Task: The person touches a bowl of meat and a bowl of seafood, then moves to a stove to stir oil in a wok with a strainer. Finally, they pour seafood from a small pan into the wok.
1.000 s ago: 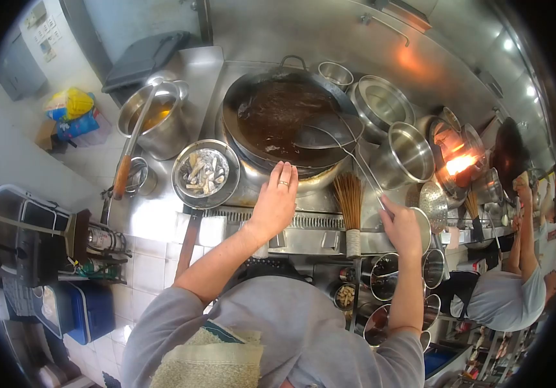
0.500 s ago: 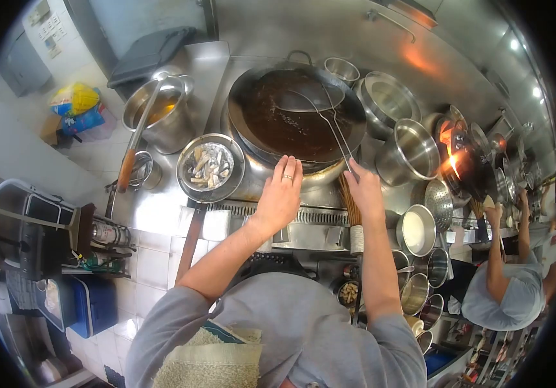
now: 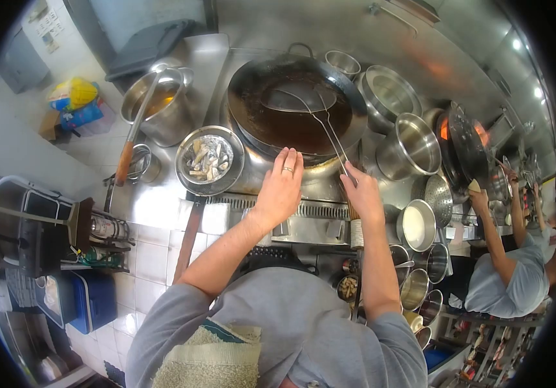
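My right hand (image 3: 363, 197) is closed round the long wire handle of a skimmer (image 3: 331, 132). The skimmer's round mesh head lies across dark liquid (image 3: 291, 132) in a large black wok (image 3: 242, 107). My left hand (image 3: 280, 189) is held flat, fingers straight and side by side, palm down; its fingertips overlap the wok's front rim in this view. A ring sits on one finger. Left of the wok, pale pieces of food (image 3: 211, 158) rest in a round strainer (image 3: 186, 183) with a long wooden handle.
A steel pot (image 3: 161, 132) of amber liquid stands at the left, a wooden-handled tool (image 3: 126, 158) leaning across it. Steel pots (image 3: 407, 145) and bowls crowd the right, one holding white liquid (image 3: 414, 227). Farther right, a co-worker (image 3: 511, 271) works at another wok (image 3: 465, 145) over flame.
The skimmer head has shifted left across the wok, my right hand moving slightly left with it. My left hand has barely moved. The co-worker's wok now appears tilted up, covering much of the flame.
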Available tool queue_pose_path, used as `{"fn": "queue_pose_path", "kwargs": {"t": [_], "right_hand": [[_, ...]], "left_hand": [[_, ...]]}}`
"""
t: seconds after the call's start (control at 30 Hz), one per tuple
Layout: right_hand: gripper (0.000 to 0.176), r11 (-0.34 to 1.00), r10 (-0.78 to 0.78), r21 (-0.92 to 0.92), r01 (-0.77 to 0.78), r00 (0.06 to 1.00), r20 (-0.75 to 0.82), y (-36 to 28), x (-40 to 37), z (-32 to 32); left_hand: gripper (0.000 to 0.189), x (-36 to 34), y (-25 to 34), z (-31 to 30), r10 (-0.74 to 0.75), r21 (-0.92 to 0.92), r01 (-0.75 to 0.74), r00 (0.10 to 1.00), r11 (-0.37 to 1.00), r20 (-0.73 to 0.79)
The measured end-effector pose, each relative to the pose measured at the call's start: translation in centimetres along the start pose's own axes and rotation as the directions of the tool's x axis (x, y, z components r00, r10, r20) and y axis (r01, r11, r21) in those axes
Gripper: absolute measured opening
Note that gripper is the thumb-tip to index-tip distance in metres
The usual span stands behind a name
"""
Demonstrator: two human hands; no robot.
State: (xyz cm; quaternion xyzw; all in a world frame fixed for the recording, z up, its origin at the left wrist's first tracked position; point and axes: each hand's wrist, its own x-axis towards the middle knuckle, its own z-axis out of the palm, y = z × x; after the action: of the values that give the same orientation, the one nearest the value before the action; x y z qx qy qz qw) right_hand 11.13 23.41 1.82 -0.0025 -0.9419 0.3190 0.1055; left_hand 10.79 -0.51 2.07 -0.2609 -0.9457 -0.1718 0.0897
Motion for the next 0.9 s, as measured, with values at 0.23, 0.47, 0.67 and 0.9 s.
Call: {"fn": "queue_pose_path", "kwargs": {"t": [0.23, 0.47, 0.67, 0.9], "right_hand": [[0.039, 0.998, 0.070, 0.001, -0.071, 0.992, 0.107, -2.3, -3.7, -4.3], [0.038, 0.999, 0.008, -0.052, -0.003, 0.994, 0.106, -1.5, -6.4, -8.1], [0.038, 0.993, 0.040, -0.119, -0.025, 0.991, 0.131, -2.3, -8.0, -12.6], [0.035, 0.976, 0.040, -0.218, -0.019, 0.995, 0.091, -2.5, -8.8, -14.9]], "left_hand": [[0.082, 0.0, 0.0, -0.3, 0.000, -0.038, 0.000, 1.000, 0.999, 0.001], [0.081, 0.0, -0.1, -0.1, 0.003, -0.056, -0.003, 1.000, 0.998, -0.006], [0.080, 0.0, -0.4, 0.1, 0.018, -0.045, -0.020, 0.999, 0.999, -0.027], [0.079, -0.1, -0.4, 0.1, 0.029, -0.024, -0.030, 0.999, 0.999, -0.042]]}}
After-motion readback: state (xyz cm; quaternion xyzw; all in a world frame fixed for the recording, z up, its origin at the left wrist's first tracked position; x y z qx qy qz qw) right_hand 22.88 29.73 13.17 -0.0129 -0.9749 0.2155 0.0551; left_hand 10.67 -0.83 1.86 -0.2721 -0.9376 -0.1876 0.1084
